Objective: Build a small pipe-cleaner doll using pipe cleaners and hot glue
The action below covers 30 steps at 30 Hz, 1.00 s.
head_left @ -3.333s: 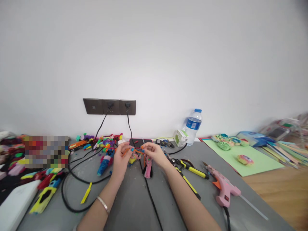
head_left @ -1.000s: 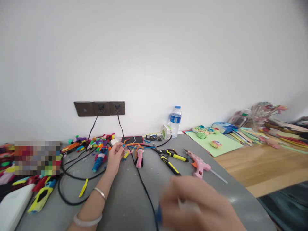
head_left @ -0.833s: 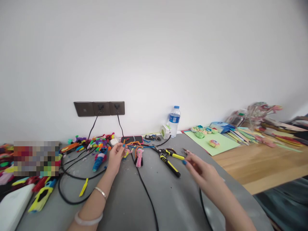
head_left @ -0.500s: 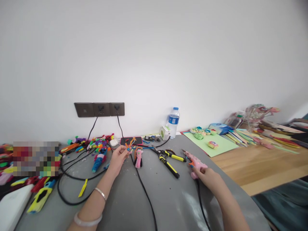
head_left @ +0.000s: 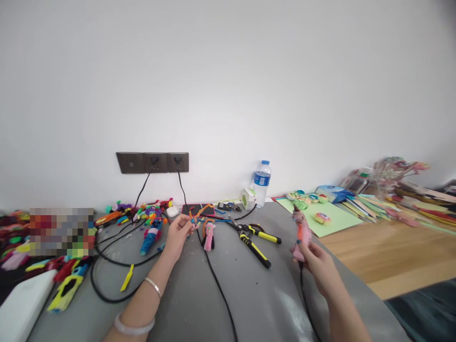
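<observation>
My left hand (head_left: 181, 232) pinches a bent orange pipe cleaner (head_left: 201, 210) between thumb and fingers, its ends sticking out above the table. My right hand (head_left: 315, 261) grips a pink hot glue gun (head_left: 302, 237), nozzle pointing up and away, its black cord hanging below. Beyond my left fingers lies a phone (head_left: 210, 209) with a pink edge. Just right of that hand is a small pink pipe cleaner figure (head_left: 209, 236). Between my hands, pliers (head_left: 254, 240) with black and yellow handles lie on the grey table (head_left: 206, 304).
Black cables (head_left: 103, 297) loop across the left side, near colourful pipe cleaner pieces (head_left: 151, 209) and a blue figure (head_left: 151, 237). A water bottle (head_left: 261, 183) and small box (head_left: 248, 198) stand by the wall. Green paper (head_left: 331, 223) bears fluffy pieces at right.
My right hand has lifted the glue gun and turned its nozzle upward. The left hand still pinches the orange pipe cleaner. The whole view has shifted slightly.
</observation>
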### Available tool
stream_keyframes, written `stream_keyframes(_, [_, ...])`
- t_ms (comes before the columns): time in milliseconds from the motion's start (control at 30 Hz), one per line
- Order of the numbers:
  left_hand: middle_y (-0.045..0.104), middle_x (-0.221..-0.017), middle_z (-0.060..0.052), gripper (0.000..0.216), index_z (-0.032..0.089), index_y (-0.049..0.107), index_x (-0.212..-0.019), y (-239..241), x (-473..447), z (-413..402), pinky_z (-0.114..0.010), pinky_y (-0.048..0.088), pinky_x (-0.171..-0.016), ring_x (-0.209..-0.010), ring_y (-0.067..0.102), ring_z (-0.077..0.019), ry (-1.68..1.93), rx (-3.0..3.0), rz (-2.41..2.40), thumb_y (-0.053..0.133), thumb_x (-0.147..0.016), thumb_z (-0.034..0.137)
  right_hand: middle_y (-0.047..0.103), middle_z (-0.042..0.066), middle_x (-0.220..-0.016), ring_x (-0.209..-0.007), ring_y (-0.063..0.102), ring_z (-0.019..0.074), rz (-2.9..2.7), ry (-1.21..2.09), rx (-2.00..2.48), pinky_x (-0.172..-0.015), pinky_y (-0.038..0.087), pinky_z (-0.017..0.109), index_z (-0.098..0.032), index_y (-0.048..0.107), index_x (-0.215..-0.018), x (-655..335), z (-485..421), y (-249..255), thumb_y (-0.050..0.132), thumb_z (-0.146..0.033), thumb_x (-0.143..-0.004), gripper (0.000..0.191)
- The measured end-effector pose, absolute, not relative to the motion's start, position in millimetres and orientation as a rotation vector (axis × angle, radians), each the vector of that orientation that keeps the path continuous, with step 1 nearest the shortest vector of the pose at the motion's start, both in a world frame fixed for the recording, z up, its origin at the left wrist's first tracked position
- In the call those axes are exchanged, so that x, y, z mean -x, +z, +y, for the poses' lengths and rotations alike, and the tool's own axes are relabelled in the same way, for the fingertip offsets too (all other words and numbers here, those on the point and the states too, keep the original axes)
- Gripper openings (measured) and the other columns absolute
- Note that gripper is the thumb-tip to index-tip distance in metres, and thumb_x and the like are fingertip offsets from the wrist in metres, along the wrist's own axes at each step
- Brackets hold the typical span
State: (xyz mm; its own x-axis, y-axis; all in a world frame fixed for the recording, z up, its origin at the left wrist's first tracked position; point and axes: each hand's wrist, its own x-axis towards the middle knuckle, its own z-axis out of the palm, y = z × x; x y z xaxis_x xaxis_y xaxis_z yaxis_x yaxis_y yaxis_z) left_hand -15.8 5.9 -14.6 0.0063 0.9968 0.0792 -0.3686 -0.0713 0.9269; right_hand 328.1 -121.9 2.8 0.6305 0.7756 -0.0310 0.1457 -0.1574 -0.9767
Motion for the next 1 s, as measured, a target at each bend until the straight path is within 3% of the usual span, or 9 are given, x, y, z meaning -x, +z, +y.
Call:
stream_keyframes(133, [0.060, -0.060, 0.005, 0.030, 0.017, 0.059, -0.080, -12.6, 17.8, 7.9, -0.017, 0.038, -0.048, -0.050, 0.052, -0.0076, 1.491, -0.996, 0.927, 0.078, -0.062, 0.033, 0.062, 0.003, -0.061, -0.045, 0.046, 0.0115, -0.956, 0.817, 1.371, -0.042, 0.036, 0.024, -0.017, 0.058, -0.076, -280.5, -97.2, 25.4, 0.070, -0.049, -0.066, 0.036])
stream_keyframes(300, [0.057, -0.060, 0.005, 0.031, 0.016, 0.063, -0.081, -14.1, 20.7, 13.4, -0.017, 0.039, -0.047, -0.050, 0.050, -0.0070, 1.553, -0.987, 0.982, 0.078, -0.060, 0.034, 0.063, 0.001, -0.055, -0.048, 0.051, 0.0124, -1.219, 0.955, 1.133, -0.049, 0.040, 0.024, -0.020, 0.050, -0.076, -229.2, -57.8, 44.1, 0.063, -0.038, -0.076, 0.023])
stream_keyframes(533, [0.060, -0.062, 0.003, 0.031, 0.016, 0.067, -0.082, -15.3, 19.8, 16.3, -0.017, 0.040, -0.049, -0.052, 0.051, -0.0073, 1.567, -0.967, 0.996, 0.078, -0.059, 0.033, 0.051, -0.007, -0.042, -0.034, 0.035, 0.0077, -1.185, 1.067, 0.995, -0.039, 0.028, 0.021, -0.019, 0.055, -0.083, -189.2, -15.4, 10.1, 0.062, -0.037, -0.075, 0.022])
stream_keyframes(667, [0.058, -0.059, 0.004, 0.026, 0.016, 0.067, -0.080, -15.8, 15.7, 15.6, -0.017, 0.040, -0.048, -0.050, 0.051, -0.0073, 1.541, -0.966, 0.975, 0.078, -0.062, 0.031, 0.056, -0.003, -0.049, -0.042, 0.043, 0.0096, -1.105, 0.998, 1.051, -0.043, 0.033, 0.022, -0.016, 0.061, -0.074, -178.2, -6.1, -4.6, 0.068, -0.039, -0.070, 0.025])
stream_keyframes(1000, [0.059, -0.058, 0.005, 0.028, 0.017, 0.062, -0.075, -8.1, 13.2, 11.7, -0.017, 0.042, -0.049, -0.048, 0.052, -0.0061, 1.517, -0.832, 0.944, 0.081, -0.058, 0.029, 0.074, 0.006, -0.081, -0.045, 0.046, 0.0090, -0.942, 1.165, 0.927, -0.043, 0.036, 0.023, -0.017, 0.064, -0.088, -150.5, 25.8, 4.4, 0.079, -0.040, -0.062, 0.039])
